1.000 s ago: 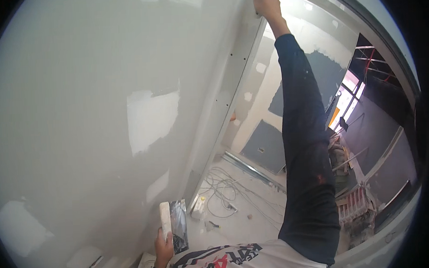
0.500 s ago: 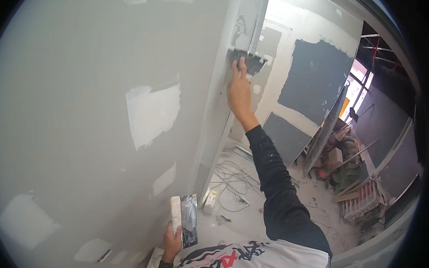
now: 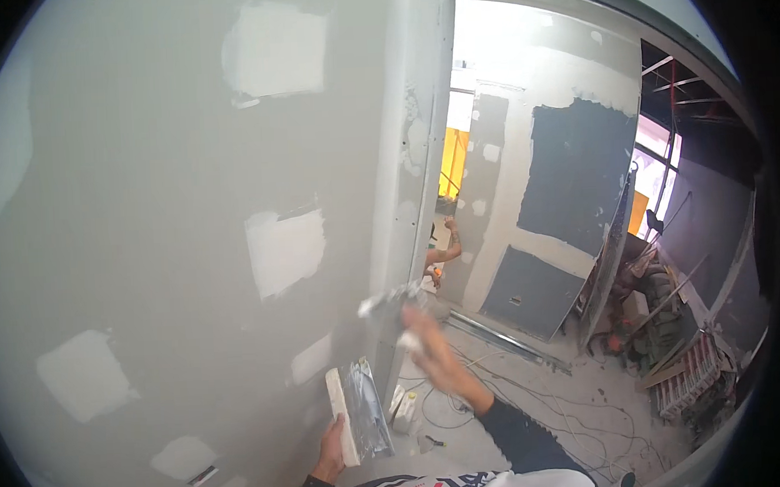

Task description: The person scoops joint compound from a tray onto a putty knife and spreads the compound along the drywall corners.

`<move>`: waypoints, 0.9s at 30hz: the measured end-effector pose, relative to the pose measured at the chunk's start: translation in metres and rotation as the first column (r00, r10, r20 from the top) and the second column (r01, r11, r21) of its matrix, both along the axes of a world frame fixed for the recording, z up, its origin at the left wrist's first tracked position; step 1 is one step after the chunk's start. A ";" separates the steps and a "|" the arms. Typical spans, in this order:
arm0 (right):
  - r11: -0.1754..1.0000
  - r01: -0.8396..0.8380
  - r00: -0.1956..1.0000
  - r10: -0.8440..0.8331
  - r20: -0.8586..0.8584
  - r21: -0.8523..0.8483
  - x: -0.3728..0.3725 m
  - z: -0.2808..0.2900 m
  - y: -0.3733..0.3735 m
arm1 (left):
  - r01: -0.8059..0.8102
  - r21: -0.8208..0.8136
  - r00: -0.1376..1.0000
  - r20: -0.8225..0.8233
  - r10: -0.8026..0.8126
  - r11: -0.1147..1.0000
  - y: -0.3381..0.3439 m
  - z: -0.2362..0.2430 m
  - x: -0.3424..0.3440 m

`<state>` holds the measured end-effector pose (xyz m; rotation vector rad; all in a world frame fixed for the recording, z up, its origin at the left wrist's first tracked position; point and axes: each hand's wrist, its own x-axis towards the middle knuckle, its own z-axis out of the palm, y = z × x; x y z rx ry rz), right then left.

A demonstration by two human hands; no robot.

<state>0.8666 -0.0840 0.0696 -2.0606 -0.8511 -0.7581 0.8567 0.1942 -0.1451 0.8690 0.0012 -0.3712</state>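
My right hand (image 3: 439, 359), blurred by motion, grips a wide putty knife (image 3: 386, 301) whose blade has pale compound along its edge. The blade is beside the lower part of the wall's right-hand corner (image 3: 399, 213); whether it touches cannot be told. Low in front of me, my left hand (image 3: 330, 448) is closed round the pale bar handle of a plastering trowel (image 3: 368, 410). The trowel's smeared metal face is turned toward the right. White compound patches (image 3: 288, 250) dot the grey plasterboard wall (image 3: 163, 219) on my left.
Beyond the doorway, another person's arm (image 3: 447, 251) shows at the partition edge. Cables (image 3: 580, 409) and a metal track (image 3: 507, 343) lie on the floor. A pale container (image 3: 404, 413) stands by the wall foot. Boards and rubble are piled by a crate-like rack (image 3: 687, 361) at right.
My right hand has come down from high on the corner with the putty knife. The view has shifted, and the other person's arm now shows beyond the doorway. My left hand still holds the trowel.
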 end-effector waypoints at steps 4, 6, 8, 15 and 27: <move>0.968 -0.247 0.885 0.244 -0.396 0.044 -0.073 -0.035 0.016 | 0.189 -0.215 0.980 -0.014 -0.197 0.958 -0.032 0.030 0.008; 0.979 -0.204 0.896 0.186 -0.404 -0.002 -0.089 -0.052 0.010 | 0.219 -0.183 0.975 -0.005 -0.224 0.958 -0.031 0.026 0.014; 0.988 -0.151 0.920 0.136 -0.367 -0.014 -0.094 -0.063 -0.003 | 0.222 -0.143 0.974 -0.004 -0.225 0.965 -0.027 0.037 0.005; 0.972 0.131 0.903 -0.034 -0.429 0.197 -0.090 -0.101 -0.076 | -0.052 0.076 0.982 0.184 0.037 0.996 -0.032 0.111 0.016; -0.247 0.370 0.097 0.969 0.227 0.896 -0.104 -0.103 -0.099 | -0.765 0.383 0.398 0.913 -0.089 0.518 -0.135 0.187 0.006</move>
